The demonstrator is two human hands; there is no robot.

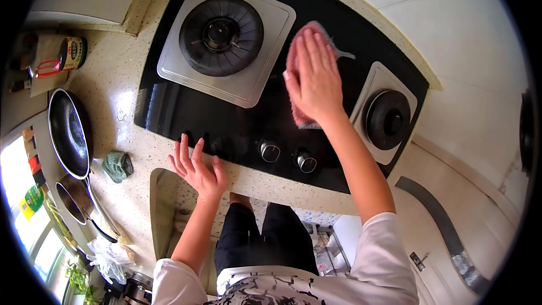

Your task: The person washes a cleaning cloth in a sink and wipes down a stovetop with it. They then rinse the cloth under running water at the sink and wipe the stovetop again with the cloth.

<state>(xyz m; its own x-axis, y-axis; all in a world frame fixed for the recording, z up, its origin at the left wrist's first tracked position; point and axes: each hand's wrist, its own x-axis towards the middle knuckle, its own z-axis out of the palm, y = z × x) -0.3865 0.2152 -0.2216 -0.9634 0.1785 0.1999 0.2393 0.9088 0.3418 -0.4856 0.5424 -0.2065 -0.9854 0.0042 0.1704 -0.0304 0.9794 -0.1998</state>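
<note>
My right hand (317,76) lies flat on a folded pink cloth (299,114), its fingers stretched out and close together. Beneath the cloth is the black glass top of a gas stove (192,114), between the two burners. A pale, curved wet-looking streak (345,55) shows just right of the cloth. At the stove's front edge, my left hand (199,169) has its fingers spread and holds nothing. Its fingertips are by the dark knobs at the left; whether they touch the glass I cannot tell. Two silver-rimmed knobs (270,151) sit farther right.
A large burner (221,36) is at left, a second burner (388,120) at right. On the left counter (121,114) are a frying pan (69,133), a small saucepan (72,199), a green cloth (117,166) and a plastic bag (110,257). Walls border the stove's back.
</note>
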